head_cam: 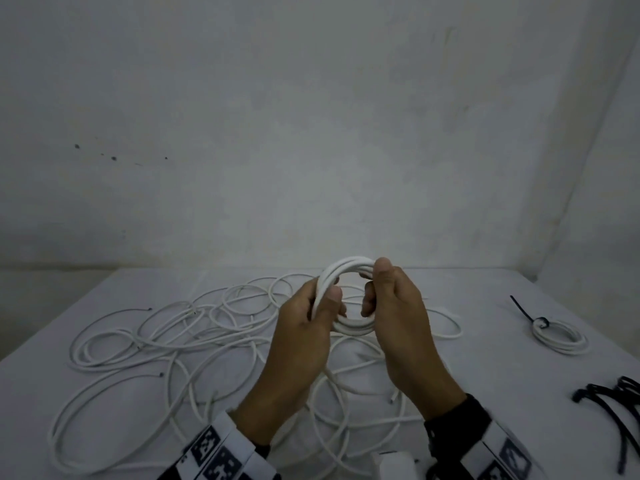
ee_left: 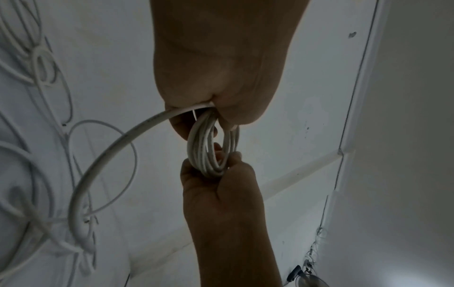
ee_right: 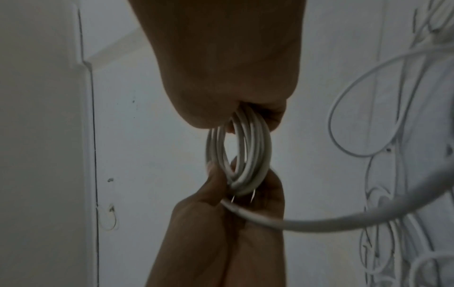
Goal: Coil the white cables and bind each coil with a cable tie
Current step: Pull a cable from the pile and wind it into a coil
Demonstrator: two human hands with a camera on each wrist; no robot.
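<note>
Coiling: both hands grip the round white cable coil (head_cam: 348, 292).
I keep loops aligned while feeding the loose tail (ee_left: 103, 165).

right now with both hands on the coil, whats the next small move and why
Probably wind one more loop: the left hand and right hand both grip the coil, but a loose tail runs from it to the table, so it isn't ready for a tie.

Two hands, the left hand (head_cam: 304, 327) and the right hand (head_cam: 398, 317); one coil (head_cam: 346, 271) held between them; one tied coil (head_cam: 561, 336) with one black tie (head_cam: 524, 311); a heap of loose white cables (head_cam: 166, 341), too tangled to count; a few spare black ties (head_cam: 609, 403), number unclear
</note>
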